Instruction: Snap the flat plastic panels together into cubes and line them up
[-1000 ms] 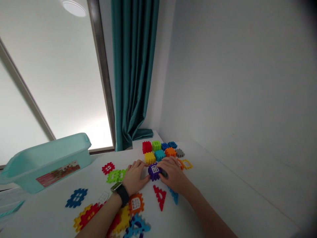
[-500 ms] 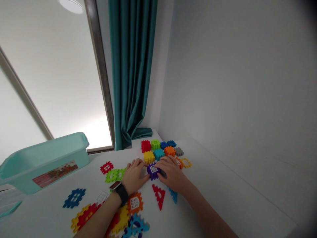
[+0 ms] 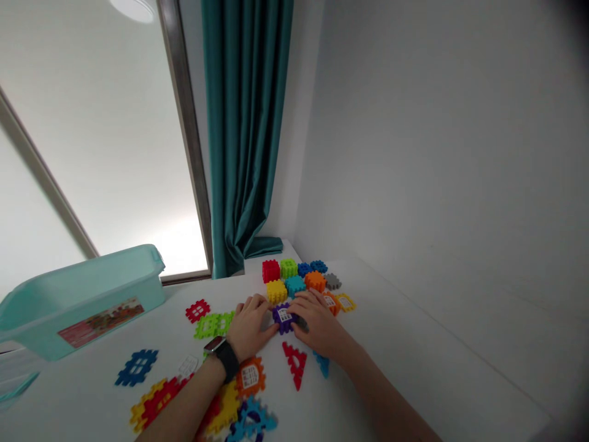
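A stack of purple interlocking tiles (image 3: 284, 318), with a white window piece on top, stands on the white table between my hands. My left hand (image 3: 251, 325), with a black watch on its wrist, presses its thumb and fingertips to the stack's left side. From the right, my right hand (image 3: 317, 322) closes its thumb and fingers on the same stack. Just behind are a yellow stack (image 3: 277, 291), a light-blue stack (image 3: 295, 285) and an orange stack (image 3: 315, 281). In front lie a red triangular tile (image 3: 295, 364) and a blue triangular piece (image 3: 321, 363), partly hidden by my right hand.
A mint-green plastic bin (image 3: 92, 294) stands at the left. Loose tiles lie left and near, among them a blue tile (image 3: 137, 367) and an orange tile (image 3: 251, 376). Red (image 3: 271, 271) and green stacks (image 3: 288, 268) stand at the back. A wall (image 3: 437, 184) borders the right.
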### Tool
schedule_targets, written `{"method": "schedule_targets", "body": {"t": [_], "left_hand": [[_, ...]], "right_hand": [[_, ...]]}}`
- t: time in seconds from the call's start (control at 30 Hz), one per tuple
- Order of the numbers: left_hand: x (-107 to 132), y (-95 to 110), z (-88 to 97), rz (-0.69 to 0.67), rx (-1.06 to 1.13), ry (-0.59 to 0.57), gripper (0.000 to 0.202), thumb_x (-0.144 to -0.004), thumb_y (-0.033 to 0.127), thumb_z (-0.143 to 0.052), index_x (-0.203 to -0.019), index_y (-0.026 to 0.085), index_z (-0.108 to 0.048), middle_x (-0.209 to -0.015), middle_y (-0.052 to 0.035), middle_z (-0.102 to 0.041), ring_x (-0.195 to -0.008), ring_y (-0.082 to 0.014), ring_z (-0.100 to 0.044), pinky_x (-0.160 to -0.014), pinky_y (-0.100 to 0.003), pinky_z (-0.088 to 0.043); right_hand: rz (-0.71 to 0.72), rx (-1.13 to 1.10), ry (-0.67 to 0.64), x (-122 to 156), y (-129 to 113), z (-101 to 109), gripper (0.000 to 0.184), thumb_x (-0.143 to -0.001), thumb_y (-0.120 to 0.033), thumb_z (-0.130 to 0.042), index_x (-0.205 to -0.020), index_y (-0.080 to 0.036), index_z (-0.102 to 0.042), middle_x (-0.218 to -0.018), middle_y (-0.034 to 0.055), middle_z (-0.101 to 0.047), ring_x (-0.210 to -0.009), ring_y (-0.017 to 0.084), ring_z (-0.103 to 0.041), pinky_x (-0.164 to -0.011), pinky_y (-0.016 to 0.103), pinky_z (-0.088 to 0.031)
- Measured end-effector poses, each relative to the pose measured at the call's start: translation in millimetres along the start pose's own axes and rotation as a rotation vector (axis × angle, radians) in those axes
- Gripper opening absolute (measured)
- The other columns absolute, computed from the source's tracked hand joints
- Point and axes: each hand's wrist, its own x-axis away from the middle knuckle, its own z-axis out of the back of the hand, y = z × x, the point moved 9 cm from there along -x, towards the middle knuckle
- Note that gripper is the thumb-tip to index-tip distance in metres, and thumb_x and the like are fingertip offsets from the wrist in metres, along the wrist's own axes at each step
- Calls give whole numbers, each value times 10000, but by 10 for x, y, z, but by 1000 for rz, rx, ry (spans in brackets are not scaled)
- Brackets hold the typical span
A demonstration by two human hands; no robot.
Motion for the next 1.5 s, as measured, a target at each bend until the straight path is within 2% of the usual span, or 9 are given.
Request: {"method": "schedule_targets", "body": {"t": [0.3,0.53,0.87,1.07,1.27,1.4,1.5], "left_hand": [[4,14,5,-2,-7,-4,202,-881,339,-617,-1063,252,-624,-1210,-52,-604,-1159,-276,-560,-963,-433,-409],[6,17,29,1,-27,-1,257,-863,373,-645,-1089,253,-630,-1209,-59,-607,-1157,-293,-553,-951,-441,-415],[120,78,325,-23,-56,19,225,-911,350,-576,-1102,251,-644,-1202,-57,-630,-1152,-286,-554,-951,-445,-415],[327,-49,503,-20,-128,32,185,-896,304,-594,-1064,259,-655,-1147,-52,-653,-1098,-276,-582,-906,-417,-438],[696,-250,710,-73,-123,87,154,-937,256,-521,-1013,239,-653,-1053,-47,-666,-1008,-247,-608,-901,-396,-440],[951,-415,778,-97,-156,82,164,-935,239,-501,-1002,241,-651,-1036,-45,-668,-997,-241,-606,-874,-383,-436],[1103,-542,796,-114,-153,56,173,-934,250,-492,-1000,244,-652,-1012,-44,-673,-960,-233,-606,-843,-365,-449]], "right_hand": [[-8,7,-8,-10,-27,12,218,-824,-155,-598,-1021,-238,-636,-1118,42,-676,-1228,241,-521,-1189,500,-201],[21,45,36,-3,-59,67,255,-822,-148,-582,-1054,-243,-631,-1216,53,-647,-1255,250,-501,-1169,503,-255],[65,41,141,7,-296,125,266,-869,-111,-528,-1086,-234,-619,-1190,72,-647,-1236,249,-524,-1156,522,-296],[98,29,111,-8,-563,43,250,-874,-83,-523,-1053,-227,-621,-1211,74,-639,-1256,249,-514,-1157,515,-308],[170,-70,-39,-47,-874,-103,249,-859,-101,-570,-1070,-227,-616,-1197,67,-635,-1186,241,-548,-1106,480,-372],[177,-120,-138,-107,-1110,-192,234,-861,-113,-596,-1063,-230,-622,-1166,53,-644,-1138,230,-566,-1035,414,-427],[149,-118,-148,-174,-1276,-267,179,-881,-142,-604,-1031,-236,-627,-1123,39,-656,-1109,224,-578,-1001,383,-440]]}}
